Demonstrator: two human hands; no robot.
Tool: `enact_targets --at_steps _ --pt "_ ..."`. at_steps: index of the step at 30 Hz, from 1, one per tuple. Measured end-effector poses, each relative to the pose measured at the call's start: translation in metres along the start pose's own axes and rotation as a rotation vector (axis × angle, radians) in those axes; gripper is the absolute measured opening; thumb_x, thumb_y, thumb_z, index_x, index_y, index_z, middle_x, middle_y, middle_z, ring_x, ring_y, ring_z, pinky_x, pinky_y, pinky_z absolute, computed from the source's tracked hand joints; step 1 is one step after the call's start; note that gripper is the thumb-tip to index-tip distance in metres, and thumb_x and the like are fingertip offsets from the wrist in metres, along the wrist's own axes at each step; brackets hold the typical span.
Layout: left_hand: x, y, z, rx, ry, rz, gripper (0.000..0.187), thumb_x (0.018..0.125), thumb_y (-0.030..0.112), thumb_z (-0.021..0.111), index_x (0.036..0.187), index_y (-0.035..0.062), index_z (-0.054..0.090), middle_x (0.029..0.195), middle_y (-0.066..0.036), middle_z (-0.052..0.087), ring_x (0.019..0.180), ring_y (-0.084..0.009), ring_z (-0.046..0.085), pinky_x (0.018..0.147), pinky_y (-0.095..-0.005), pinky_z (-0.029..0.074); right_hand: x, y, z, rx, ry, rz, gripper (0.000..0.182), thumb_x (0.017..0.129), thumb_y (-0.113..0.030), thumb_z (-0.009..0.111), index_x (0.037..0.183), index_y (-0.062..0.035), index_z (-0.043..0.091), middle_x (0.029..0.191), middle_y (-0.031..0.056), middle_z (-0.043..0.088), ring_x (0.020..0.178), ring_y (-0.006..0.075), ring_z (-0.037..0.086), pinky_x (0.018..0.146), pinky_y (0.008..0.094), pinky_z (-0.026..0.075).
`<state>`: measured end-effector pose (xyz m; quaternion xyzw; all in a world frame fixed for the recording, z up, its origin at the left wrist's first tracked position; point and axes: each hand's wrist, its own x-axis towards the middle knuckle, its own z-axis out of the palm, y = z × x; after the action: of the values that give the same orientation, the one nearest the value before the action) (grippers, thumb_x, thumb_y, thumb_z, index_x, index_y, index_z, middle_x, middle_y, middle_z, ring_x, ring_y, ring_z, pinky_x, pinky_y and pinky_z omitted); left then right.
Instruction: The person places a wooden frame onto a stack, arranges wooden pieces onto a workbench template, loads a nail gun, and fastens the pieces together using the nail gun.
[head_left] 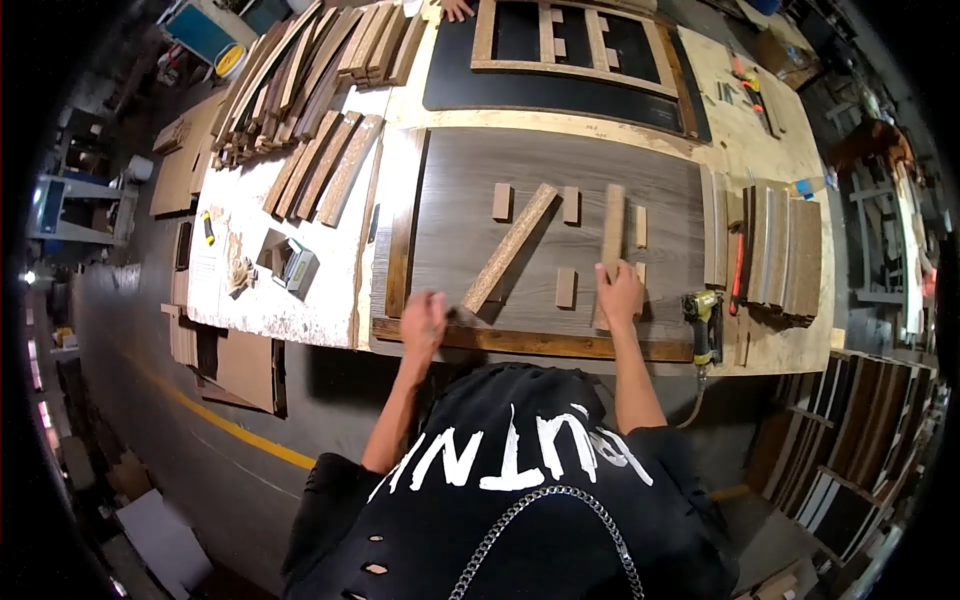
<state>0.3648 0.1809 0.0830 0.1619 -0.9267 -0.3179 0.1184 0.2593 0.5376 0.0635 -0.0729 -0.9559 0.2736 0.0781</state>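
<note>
**Two strips, two hands, one grey panel**

Left hand [424, 322] closes its fingers on the lower end of the diagonal strip [510, 247]; right hand [620, 293] presses flat on the upright strip [613, 232]. Both lie on the grey panel [450, 200]. Careful: a nudge could scatter the small blocks [566, 287] nearby, and the nail gun [704, 318] sits near the surface's edge.

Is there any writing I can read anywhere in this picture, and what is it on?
"UTNI" or close to it: big white letters on the person's black shirt, seen upside down and partly folded, so the whole word is unsure.
Small box on the bench left of the grey panel: any print is too small to read.
Yellow nail gun: no label can be read.
No other text shows.
</note>
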Motion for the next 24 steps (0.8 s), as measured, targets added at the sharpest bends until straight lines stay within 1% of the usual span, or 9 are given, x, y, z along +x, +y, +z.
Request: enact_targets --at_steps 1,3,6,13,16,18,21,22,24 --pt "0.010 0.011 0.016 0.011 -0.034 0.142 0.028 0.089 0.026 0.063 0.099 0.0005 0.060 0.091 -0.023 0.062 0.078 -0.0428 0.060 0.071 -0.0479 0.048 -0.002 -0.002 0.004 0.009 0.007 0.002 0.039 0.084 -0.034 0.067 0.106 -0.0023 0.062 0.099 0.0194 0.059 0.092 0.0382 0.057 0.084 0.0467 0.044" --pt "0.028 0.047 0.032 0.098 -0.191 0.203 0.037 0.085 0.029 0.067 0.105 -0.0007 0.056 0.100 -0.022 0.059 0.085 -0.0441 0.059 0.078 -0.0488 0.048 -0.006 -0.010 0.014 -0.049 -0.118 -0.077 0.046 0.085 -0.037 0.067 0.111 0.0007 0.060 0.110 0.0188 0.056 0.100 0.0378 0.056 0.087 0.0443 0.045" --pt "0.043 0.075 0.049 0.103 -0.420 0.212 0.043 0.082 0.031 0.070 0.104 -0.0015 0.052 0.100 -0.022 0.057 0.086 -0.0431 0.061 0.075 -0.0489 0.050 -0.001 -0.031 0.010 -0.005 -0.292 0.043 0.049 0.084 -0.034 0.068 0.116 0.0016 0.059 0.113 0.0197 0.053 0.101 0.0383 0.056 0.087 0.0434 0.046" --pt "0.042 0.083 0.086 0.221 -0.461 0.184 0.044 0.085 0.033 0.068 0.101 -0.0027 0.050 0.094 -0.026 0.057 0.081 -0.0432 0.062 0.065 -0.0480 0.053 0.013 -0.020 0.025 0.081 -0.253 -0.004 0.046 0.083 -0.031 0.069 0.109 0.0054 0.058 0.112 0.0244 0.052 0.100 0.0410 0.057 0.083 0.0458 0.050" --pt "0.044 0.088 0.097 0.259 -0.441 0.310 0.044 0.087 0.035 0.065 0.101 -0.0030 0.048 0.089 -0.027 0.059 0.076 -0.0444 0.063 0.062 -0.0487 0.053 0.022 -0.019 0.027 0.089 -0.291 0.036 0.048 0.082 -0.032 0.070 0.108 0.0058 0.057 0.112 0.0248 0.052 0.099 0.0417 0.058 0.083 0.0466 0.050" --pt "0.049 0.112 0.091 0.244 -0.515 0.161 0.049 0.088 0.034 0.063 0.111 -0.0059 0.046 0.080 -0.028 0.062 0.074 -0.0446 0.064 0.061 -0.0497 0.052 0.029 -0.024 0.019 0.043 -0.365 0.051 0.049 0.082 -0.033 0.071 0.107 0.0054 0.056 0.111 0.0253 0.053 0.099 0.0414 0.058 0.082 0.0473 0.050" --pt "0.050 0.126 0.090 0.279 -0.511 0.192 0.055 0.089 0.030 0.062 0.123 -0.0084 0.041 0.069 -0.027 0.062 0.066 -0.0453 0.061 0.057 -0.0501 0.048 0.033 -0.024 0.015 0.033 -0.421 0.043 0.050 0.082 -0.034 0.071 0.108 0.0053 0.055 0.111 0.0254 0.053 0.100 0.0409 0.059 0.082 0.0472 0.050" --pt "0.054 0.125 0.091 0.282 -0.586 0.162 0.069 0.087 0.032 0.061 0.133 -0.0115 0.033 0.074 -0.027 0.064 0.073 -0.0432 0.064 0.062 -0.0498 0.050 0.035 -0.025 0.016 0.000 -0.422 0.057 0.054 0.081 -0.037 0.070 0.111 0.0047 0.055 0.109 0.0237 0.055 0.100 0.0406 0.059 0.083 0.0461 0.049" --pt "0.058 0.122 0.097 0.288 -0.583 0.137 0.070 0.087 0.032 0.061 0.133 -0.0111 0.032 0.074 -0.027 0.064 0.073 -0.0435 0.064 0.063 -0.0502 0.050 0.035 -0.027 0.015 0.007 -0.430 0.054 0.053 0.080 -0.037 0.071 0.110 0.0045 0.054 0.109 0.0237 0.055 0.100 0.0404 0.059 0.083 0.0463 0.050"
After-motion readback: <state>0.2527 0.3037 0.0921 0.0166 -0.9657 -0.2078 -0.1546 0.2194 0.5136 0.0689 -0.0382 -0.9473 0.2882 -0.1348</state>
